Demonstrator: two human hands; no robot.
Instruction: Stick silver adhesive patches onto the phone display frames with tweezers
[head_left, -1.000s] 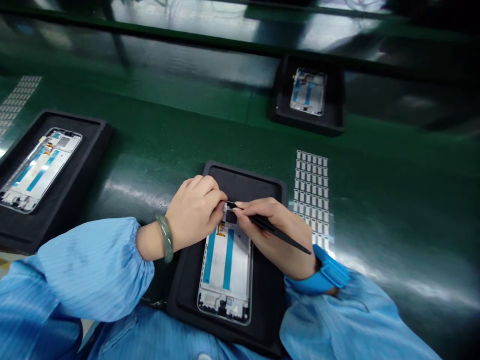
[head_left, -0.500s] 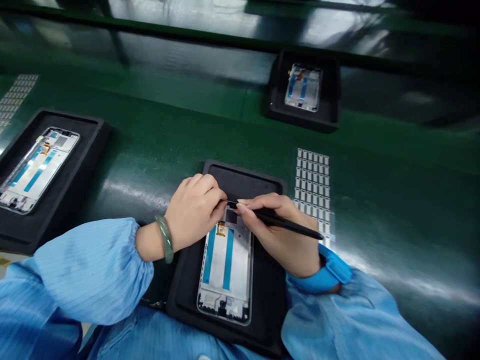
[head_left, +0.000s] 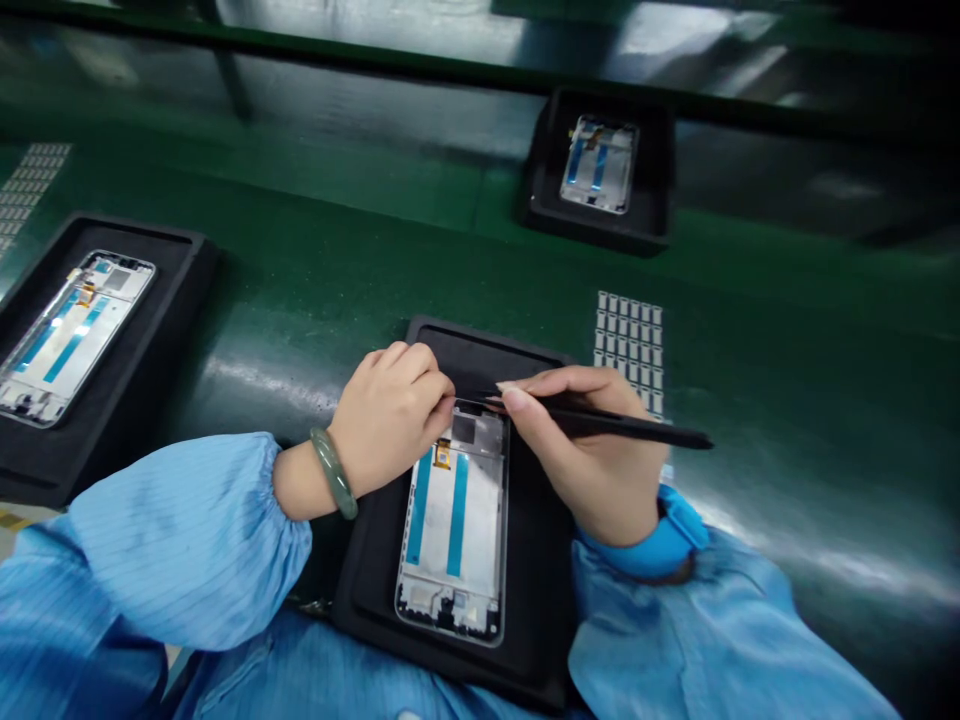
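A phone frame with two blue strips and a small orange flex cable lies in a black foam tray in front of me. My right hand is closed round black tweezers, whose tips reach left over the frame's top edge. My left hand is closed in a pinch at the top left corner of the frame, close to the tweezer tips. Whatever its fingertips hold is hidden or too small to tell.
A sheet of small pale labels lies right of the tray on the green work surface. Another tray with a phone frame stands at left, and a third tray stands at the back. More labels lie far left.
My right hand has shifted slightly right, and the tweezers now lie flatter, their rear end farther right. The left hand stays pinched at the corner. The view has shifted slightly.
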